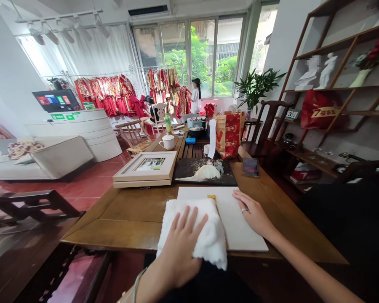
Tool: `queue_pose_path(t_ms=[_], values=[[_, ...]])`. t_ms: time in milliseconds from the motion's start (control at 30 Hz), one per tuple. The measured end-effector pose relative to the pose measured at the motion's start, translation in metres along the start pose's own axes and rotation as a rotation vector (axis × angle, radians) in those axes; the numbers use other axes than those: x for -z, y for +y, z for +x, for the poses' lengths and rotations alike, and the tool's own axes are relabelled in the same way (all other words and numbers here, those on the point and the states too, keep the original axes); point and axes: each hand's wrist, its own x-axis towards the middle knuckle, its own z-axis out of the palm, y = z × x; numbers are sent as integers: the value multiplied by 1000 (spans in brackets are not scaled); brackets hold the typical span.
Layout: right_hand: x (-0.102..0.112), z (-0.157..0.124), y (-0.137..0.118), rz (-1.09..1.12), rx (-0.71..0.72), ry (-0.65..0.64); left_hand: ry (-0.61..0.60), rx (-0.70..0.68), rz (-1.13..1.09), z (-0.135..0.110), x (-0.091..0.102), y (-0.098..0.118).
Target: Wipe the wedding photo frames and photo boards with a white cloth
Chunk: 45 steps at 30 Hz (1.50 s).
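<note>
A white cloth is spread over the left part of a flat white board at the table's near edge. My left hand lies flat on the cloth with its fingers apart. My right hand, with a ring on one finger, rests along the board's right edge, fingers stretched out. A small yellow piece sticks out past the top of the cloth; the rest of it is hidden. Part of the cloth hangs over the table edge.
Beyond the board lie a dark photo panel and light wooden frames. A white lidded cup, a red paper bag and a black pot stand farther back. Two people are by the clothes racks.
</note>
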Motion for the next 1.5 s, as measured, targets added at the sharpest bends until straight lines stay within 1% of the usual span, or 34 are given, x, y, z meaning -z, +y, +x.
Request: queue_pose_path(t_ms=[233,300,333,367,433,600,667,700,733,800,867,967,1067,1167,1200,1267,1400,1500], values=[[0,1,3,-6,-3,-17,209,22,78,74,9,-31],[1,2,3,-5,-9,-15,236,26,79,85,10,-37],[1,2,3,-8,-9,-16,240,26,71,87,10,-38],[2,2,3,-12,-7,-19,239,23,57,85,10,-38],[2,2,3,-21,-3,-26,221,10,22,74,9,-33],[1,2,4,-22,3,-20,128,-37,-28,23,-4,-7],[0,2,5,-15,6,-10,103,-58,-36,8,-10,1],[0,2,5,-12,5,-7,102,-65,-38,4,-12,3],[-1,2,5,-11,3,-6,108,-67,-36,4,-13,3],[0,2,5,-11,-4,-17,143,-70,-25,11,-14,0],[0,2,5,-15,-8,-32,197,-73,-7,27,-12,-6],[1,2,5,-19,-5,-37,264,-80,25,57,-8,-19],[-1,2,7,-19,-4,-30,267,-64,44,84,-3,-32],[-3,1,9,-27,-6,-21,255,-49,47,95,-1,-39],[-3,1,10,-28,-5,-20,251,-53,46,94,-2,-39],[-3,0,10,-30,-2,-27,244,-68,38,85,-4,-34],[-4,1,9,-34,6,-34,202,-116,-2,44,-14,-13],[-4,3,9,-44,4,-41,201,-189,-33,18,-27,1]])
